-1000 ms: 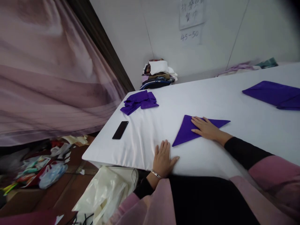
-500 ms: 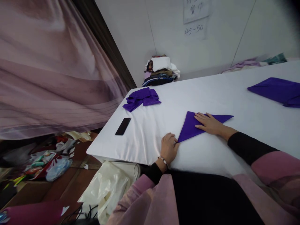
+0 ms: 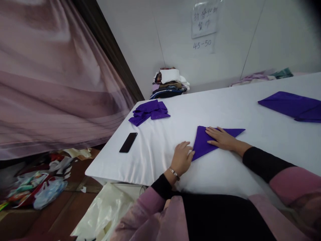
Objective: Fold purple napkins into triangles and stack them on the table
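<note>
A purple cloth napkin (image 3: pixel 201 146), folded into a flat triangle, lies on the white-covered table. Flat across its upper middle rests my right hand (image 3: pixel 222 139), fingers stretched out and palm down. My left hand (image 3: pixel 182 157), with a bracelet at the wrist, is at the napkin's lower left edge. Its thumb touches or nearly touches the cloth there, and its fingers are apart. The napkin's long point sticks out to the right, beyond my right hand, which covers part of the cloth.
A crumpled purple cloth (image 3: pixel 150 111) and a black phone (image 3: pixel 128 142) lie to the left. Another folded purple cloth (image 3: pixel 292 104) is at the right. Stacked clothes (image 3: pixel 170 83) stand behind the table (image 3: pixel 230 107). A pink curtain (image 3: pixel 55 77) hangs at left, above plastic bags (image 3: pixel 50 192).
My left hand has moved slightly up along the napkin's left edge, its fingers parting from the lower corner. My right hand stays flat on the cloth. The whole view has tilted up a little.
</note>
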Demonstrator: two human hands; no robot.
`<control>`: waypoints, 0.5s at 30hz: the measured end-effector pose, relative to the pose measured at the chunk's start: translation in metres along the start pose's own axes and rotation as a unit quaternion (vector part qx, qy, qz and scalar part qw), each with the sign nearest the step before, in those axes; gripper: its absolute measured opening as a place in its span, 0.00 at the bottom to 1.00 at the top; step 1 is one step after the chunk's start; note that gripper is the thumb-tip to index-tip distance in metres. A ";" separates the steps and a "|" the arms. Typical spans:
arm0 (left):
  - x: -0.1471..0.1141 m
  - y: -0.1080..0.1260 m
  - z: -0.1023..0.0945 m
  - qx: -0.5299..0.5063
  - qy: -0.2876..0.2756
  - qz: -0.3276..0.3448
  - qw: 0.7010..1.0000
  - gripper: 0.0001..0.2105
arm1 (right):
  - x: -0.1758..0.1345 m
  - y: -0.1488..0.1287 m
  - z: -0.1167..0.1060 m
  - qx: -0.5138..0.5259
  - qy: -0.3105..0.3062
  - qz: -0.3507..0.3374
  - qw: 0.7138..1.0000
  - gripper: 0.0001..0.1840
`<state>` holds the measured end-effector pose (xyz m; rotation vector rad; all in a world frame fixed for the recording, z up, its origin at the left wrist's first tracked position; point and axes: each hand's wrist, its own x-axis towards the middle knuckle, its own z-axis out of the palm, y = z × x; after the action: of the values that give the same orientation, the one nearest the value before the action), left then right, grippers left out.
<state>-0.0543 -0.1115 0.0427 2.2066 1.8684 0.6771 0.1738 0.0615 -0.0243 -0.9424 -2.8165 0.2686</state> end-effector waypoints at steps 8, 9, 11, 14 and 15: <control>0.098 0.017 0.050 0.068 -0.092 0.076 0.990 0.27 | 0.001 -0.002 0.001 0.012 0.022 -0.010 1.000 0.38; 0.104 0.013 0.056 0.075 -0.105 0.064 0.990 0.30 | 0.001 -0.003 -0.001 0.013 0.019 -0.009 1.000 0.38; 0.110 0.005 0.066 0.083 -0.128 0.042 0.987 0.35 | 0.002 -0.006 -0.005 0.016 0.014 -0.009 1.000 0.37; 0.111 -0.005 0.072 0.087 -0.137 0.039 0.986 0.37 | 0.002 -0.011 -0.011 0.024 0.006 -0.012 1.000 0.38; 0.110 -0.006 0.073 0.089 -0.135 0.043 0.986 0.38 | 0.002 -0.012 -0.013 0.026 0.002 -0.013 1.000 0.39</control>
<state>-0.0156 0.0077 0.0011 2.3594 1.7650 0.2146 0.1682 0.0546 -0.0084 -0.8942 -2.8012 0.3343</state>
